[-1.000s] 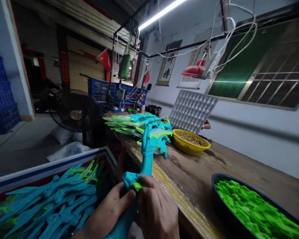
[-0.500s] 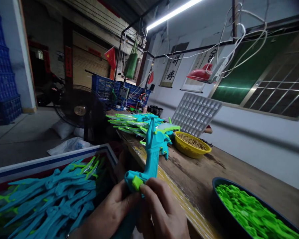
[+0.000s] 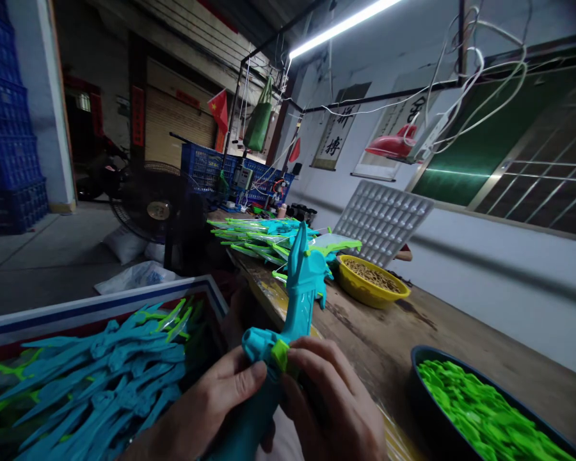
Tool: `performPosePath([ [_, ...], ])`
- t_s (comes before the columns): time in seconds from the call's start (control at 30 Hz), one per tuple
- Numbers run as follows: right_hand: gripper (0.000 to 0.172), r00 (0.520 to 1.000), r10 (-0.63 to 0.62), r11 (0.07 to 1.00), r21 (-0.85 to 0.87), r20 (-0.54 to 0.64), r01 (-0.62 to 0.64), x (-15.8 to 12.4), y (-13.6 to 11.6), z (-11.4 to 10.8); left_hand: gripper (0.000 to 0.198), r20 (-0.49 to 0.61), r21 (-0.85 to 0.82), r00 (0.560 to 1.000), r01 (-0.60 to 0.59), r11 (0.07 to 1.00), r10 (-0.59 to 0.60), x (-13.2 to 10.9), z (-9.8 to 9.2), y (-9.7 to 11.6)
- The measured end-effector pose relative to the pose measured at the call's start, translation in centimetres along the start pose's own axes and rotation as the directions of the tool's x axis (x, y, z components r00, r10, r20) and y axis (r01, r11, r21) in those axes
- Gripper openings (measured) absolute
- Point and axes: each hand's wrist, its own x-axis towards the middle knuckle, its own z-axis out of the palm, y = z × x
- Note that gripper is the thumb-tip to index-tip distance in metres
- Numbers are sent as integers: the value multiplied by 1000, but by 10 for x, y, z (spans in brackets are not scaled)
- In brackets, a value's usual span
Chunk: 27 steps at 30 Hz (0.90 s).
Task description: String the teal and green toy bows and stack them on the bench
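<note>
Held over the near edge of a bare brown wooden table (image 3: 432, 330), angled upward and away: an angular teal plastic piece (image 3: 300, 314) with a flat shaft, a pointed tip and a short round stub to one side. Wrapped around the thick lower part, the curled left hand (image 3: 218, 394), with thumb laid near the stub. Pinched between thumb and index finger of the right hand (image 3: 338, 400), a small lime-green block (image 3: 279, 354), set against the teal body beside the stub; seated or merely touching, impossible to tell. Likely light and stiff, perhaps slippery on smooth faces, and probably weakest toward the tip. Best gripped low, close to the stub, with the block left to fingertips. Stacked beyond, teal-and-lime pieces (image 3: 269, 240). Heaped at left in a white, blue-striped bin (image 3: 100, 305), more teal pieces (image 3: 120, 384). At right, a dark round basin (image 3: 414, 362) of loose lime-green parts (image 3: 482, 410).
</note>
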Motion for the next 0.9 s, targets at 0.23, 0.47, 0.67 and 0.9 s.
performPosePath([
  [0.23, 19, 995, -93, 995, 23, 25, 93, -7, 5, 2, 54, 39, 143, 998, -59, 988, 54, -2, 1, 7],
  [0.47, 20, 991, -133, 988, 69, -31, 135, 0, 6, 1, 52, -1, 216, 997, -70, 974, 72, -3, 7, 14],
  [0.67, 18, 987, -122, 990, 64, -109, 129, -5, 11, 5, 53, -19, 271, 997, -63, 960, 71, -2, 3, 13],
  [0.9, 20, 989, -146, 989, 33, -4, 146, -6, 8, -1, 52, -47, 356, 990, -106, 928, 131, -4, 5, 17],
])
